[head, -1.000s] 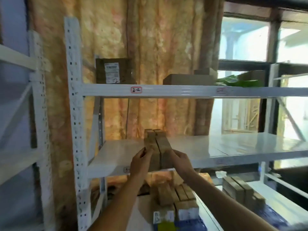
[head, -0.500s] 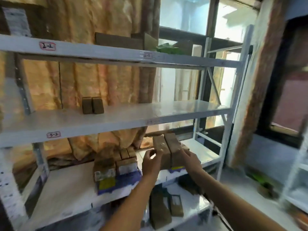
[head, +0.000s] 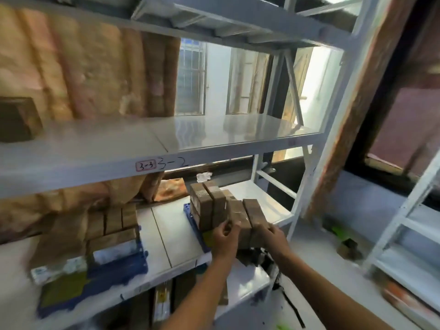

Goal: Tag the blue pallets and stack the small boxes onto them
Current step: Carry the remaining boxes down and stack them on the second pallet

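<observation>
At centre frame, the left hand (head: 225, 236) and right hand (head: 271, 236) are clasping a pair of small boxes (head: 245, 219) between them, just beside the stacked boxes (head: 208, 206) on a blue pallet (head: 190, 216). Lower left, another loaded blue pallet (head: 114, 275) is sitting. The shelf beam (head: 95, 172) above is reading "3-3" and "3-2".

Bright window (head: 214, 77) backlight, blurred wide-angle edges.
</observation>
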### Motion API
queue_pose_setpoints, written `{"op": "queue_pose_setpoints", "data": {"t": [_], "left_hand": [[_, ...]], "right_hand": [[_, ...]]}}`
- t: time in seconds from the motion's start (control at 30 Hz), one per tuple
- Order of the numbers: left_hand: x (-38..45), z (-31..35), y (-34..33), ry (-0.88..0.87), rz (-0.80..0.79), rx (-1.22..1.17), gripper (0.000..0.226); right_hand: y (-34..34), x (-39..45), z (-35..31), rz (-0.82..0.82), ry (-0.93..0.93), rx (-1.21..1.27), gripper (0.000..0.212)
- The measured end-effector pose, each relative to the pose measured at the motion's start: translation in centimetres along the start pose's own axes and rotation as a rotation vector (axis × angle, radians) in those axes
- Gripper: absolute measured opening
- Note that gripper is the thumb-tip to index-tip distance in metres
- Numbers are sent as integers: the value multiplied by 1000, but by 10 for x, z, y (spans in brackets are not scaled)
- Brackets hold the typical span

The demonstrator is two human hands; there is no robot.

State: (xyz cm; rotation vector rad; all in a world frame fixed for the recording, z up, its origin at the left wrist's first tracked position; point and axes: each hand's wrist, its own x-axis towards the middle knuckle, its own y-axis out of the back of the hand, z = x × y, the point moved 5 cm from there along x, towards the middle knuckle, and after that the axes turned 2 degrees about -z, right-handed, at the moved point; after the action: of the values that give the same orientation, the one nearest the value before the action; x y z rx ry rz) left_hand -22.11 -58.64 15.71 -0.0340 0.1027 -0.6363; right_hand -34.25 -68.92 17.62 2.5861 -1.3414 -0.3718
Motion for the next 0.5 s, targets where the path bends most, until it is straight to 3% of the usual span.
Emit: {"op": "queue_pose_setpoints", "data": {"t": [0.1, 0.17, 0.3, 0.5], "left_hand": [[43, 1, -24, 0, -24, -1, 21], [69, 4, -35, -4, -26, 2, 8], [123, 13, -49, -34, 76, 33, 32], [177, 4, -74, -57, 245, 135, 36]], "right_hand": [[11, 47, -4, 16, 3, 38, 39], [14, 77, -6, 0, 36, 29, 55], [14, 145, -13, -26, 36, 112, 74], [7, 240, -5, -85, 53, 199, 45]]}}
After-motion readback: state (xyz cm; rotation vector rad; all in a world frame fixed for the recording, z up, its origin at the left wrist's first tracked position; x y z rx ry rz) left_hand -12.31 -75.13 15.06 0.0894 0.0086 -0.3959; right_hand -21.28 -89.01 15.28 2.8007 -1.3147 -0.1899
